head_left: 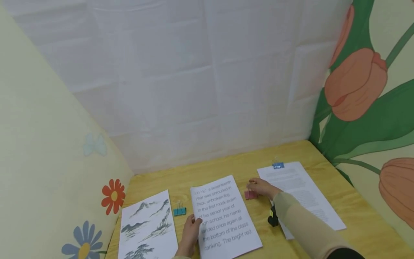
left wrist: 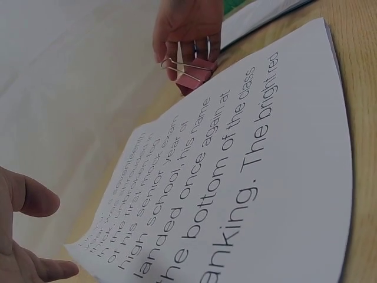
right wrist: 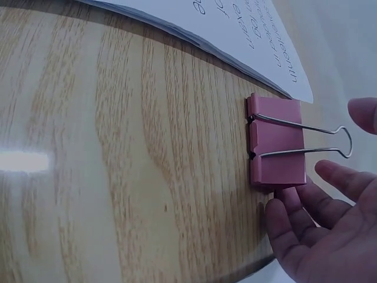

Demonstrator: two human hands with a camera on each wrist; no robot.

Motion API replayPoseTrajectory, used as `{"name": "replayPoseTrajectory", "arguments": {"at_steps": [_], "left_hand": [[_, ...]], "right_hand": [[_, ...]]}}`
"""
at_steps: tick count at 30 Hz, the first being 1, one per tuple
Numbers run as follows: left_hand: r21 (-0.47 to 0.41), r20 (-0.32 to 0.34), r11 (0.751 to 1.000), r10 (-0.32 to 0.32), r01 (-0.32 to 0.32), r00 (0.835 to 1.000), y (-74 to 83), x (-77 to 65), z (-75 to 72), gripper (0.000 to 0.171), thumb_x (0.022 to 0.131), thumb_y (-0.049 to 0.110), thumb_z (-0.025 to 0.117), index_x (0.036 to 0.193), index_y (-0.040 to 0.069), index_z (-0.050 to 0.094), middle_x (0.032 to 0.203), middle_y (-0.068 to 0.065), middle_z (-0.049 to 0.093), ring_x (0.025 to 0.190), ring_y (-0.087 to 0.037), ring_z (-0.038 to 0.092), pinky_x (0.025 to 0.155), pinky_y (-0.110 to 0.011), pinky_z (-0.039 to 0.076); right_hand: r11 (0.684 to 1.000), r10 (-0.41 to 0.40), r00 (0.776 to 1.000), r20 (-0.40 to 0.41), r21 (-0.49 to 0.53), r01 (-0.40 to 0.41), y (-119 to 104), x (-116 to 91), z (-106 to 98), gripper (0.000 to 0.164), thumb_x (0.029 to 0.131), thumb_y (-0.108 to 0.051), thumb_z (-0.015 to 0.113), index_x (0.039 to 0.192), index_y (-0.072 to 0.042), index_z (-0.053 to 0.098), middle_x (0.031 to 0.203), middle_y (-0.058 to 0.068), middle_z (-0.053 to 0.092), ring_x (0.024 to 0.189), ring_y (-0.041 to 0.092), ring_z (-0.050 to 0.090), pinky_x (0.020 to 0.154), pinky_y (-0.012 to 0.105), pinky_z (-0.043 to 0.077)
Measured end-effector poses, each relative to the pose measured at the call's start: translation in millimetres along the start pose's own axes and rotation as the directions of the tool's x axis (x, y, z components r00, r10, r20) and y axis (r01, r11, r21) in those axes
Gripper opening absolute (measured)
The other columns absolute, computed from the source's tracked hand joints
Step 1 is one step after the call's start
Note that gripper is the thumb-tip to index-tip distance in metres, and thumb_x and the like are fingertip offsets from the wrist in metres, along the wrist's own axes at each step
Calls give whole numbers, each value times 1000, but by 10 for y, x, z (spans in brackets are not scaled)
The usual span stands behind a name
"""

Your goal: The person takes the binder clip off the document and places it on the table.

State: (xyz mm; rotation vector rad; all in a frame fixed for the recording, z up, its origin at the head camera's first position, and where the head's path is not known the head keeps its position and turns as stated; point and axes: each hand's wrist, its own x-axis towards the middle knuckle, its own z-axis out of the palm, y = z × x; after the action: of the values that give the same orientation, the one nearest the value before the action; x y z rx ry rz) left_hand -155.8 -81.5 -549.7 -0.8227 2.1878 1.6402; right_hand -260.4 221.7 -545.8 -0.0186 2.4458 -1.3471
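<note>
Item under inspection: pink clip [right wrist: 280,141], just right of the stack [head_left: 223,216], near its upper part. Whether it bears fully on the tabletop [head_left: 245,167] cannot be told.

Right hand [head_left: 260,187]: right of the stack, fingers loosely bent at the clip, thumb clear; no grasp closed. Left hand [head_left: 190,232]: at the stack's left edge, thumb and fingers apart; not clenched. Firm contact with the pages cannot be confirmed.

Step in hand, as judged: taking up the clip while steadying the stack.

Recommendations: bring the right thumb opposite the fingers and pinch both handles evenly; off-centre pressure may twist the clip. Lift clear before turning it, lest it snag the page edges. Keep left pressure light, as the stack's corner curls. Keep the right forearm off the clipped sheets [head_left: 307,198], right of the stack.
</note>
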Motion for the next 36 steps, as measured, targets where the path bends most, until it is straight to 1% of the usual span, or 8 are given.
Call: {"name": "replayPoseTrajectory", "arguments": {"at_steps": [4,11,15,21,27,30,33,36], "left_hand": [[11,1,999,36,-36,999,28,-11,15,61,103,15,47,153,-13,26,155,-40,24,145,-57,23,115,-67,24],[7,-3,991,137,-137,991,70,-95,74,57,102,14,49,151,-10,34,156,-38,25,143,-58,24,114,-70,24],[-1,11,987,163,-163,987,84,-118,117,56,101,14,50,150,-9,37,155,-36,26,143,-57,25,114,-70,24],[15,29,981,192,-192,981,139,-134,178,56,100,15,52,149,-9,38,154,-36,30,142,-57,28,114,-69,25],[35,45,969,243,-244,969,200,-185,271,57,99,16,53,148,-9,39,152,-36,32,141,-58,30,113,-69,28],[42,52,968,245,-247,968,222,-204,324,56,98,14,53,147,-9,40,151,-36,34,140,-57,31,113,-69,29],[54,66,970,234,-238,970,247,-223,384,55,99,14,54,147,-9,41,150,-35,36,140,-56,33,113,-68,30],[58,95,973,219,-225,971,274,-236,453,55,100,15,54,147,-9,41,150,-34,38,139,-54,35,112,-67,32]], "right_hand": [[1000,0,1000,-11,-8,0,1,-21,-32,55,104,-23,56,144,14,46,146,35,48,137,51,44,112,58,37],[999,7,1000,-12,50,-7,6,-72,-84,58,104,-24,55,147,13,44,145,36,48,130,50,51,108,57,43],[998,17,1000,-7,62,-16,57,-75,-106,58,105,-25,55,147,13,43,143,34,51,126,46,55,107,55,45],[997,11,1000,-17,72,-9,93,-65,-176,57,105,-24,54,147,12,43,139,32,55,126,45,55,106,55,46],[997,3,1000,-28,81,-1,118,-36,-270,56,106,-22,54,148,12,42,136,32,57,123,43,57,104,53,47],[997,16,999,-33,78,-14,136,-42,-301,56,105,-23,55,148,12,43,136,31,57,121,42,57,103,53,48],[997,11,999,-34,83,-9,147,-48,-326,55,105,-22,55,147,12,42,136,31,56,122,43,57,101,53,49],[997,-15,999,-34,80,18,147,-48,-360,55,105,-19,54,146,15,42,138,34,55,125,46,56,100,54,50]]}}
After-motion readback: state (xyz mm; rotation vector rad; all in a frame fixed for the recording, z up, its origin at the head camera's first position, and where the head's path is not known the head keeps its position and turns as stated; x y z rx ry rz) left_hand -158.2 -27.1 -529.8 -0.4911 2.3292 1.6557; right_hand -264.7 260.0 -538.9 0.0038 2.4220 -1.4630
